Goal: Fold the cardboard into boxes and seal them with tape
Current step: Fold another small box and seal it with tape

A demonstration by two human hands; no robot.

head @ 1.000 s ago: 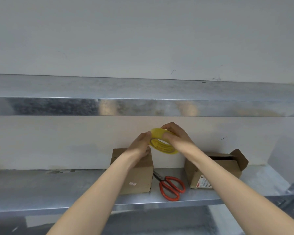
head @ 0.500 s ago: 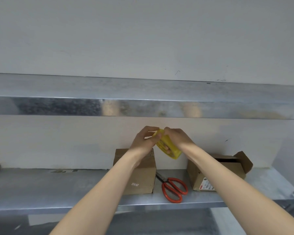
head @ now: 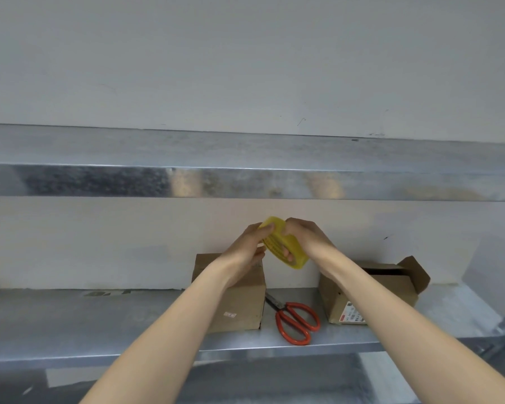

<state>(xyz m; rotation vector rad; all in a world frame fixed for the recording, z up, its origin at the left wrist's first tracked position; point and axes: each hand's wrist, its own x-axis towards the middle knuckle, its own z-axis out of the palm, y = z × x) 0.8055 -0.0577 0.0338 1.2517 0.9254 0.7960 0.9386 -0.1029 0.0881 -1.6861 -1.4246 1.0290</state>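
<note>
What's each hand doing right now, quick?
Left hand: pinches the yellow tape roll at its top edge.
Right hand: grips the same roll from the other side.

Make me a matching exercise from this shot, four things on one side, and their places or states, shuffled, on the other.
1 tape roll
2 scissors
3 left box
4 right box

A lying flat between the boxes
B flap raised
C gripped by left hand and right hand
D no flap raised

Pairs: 1-C, 2-A, 3-D, 4-B
</note>
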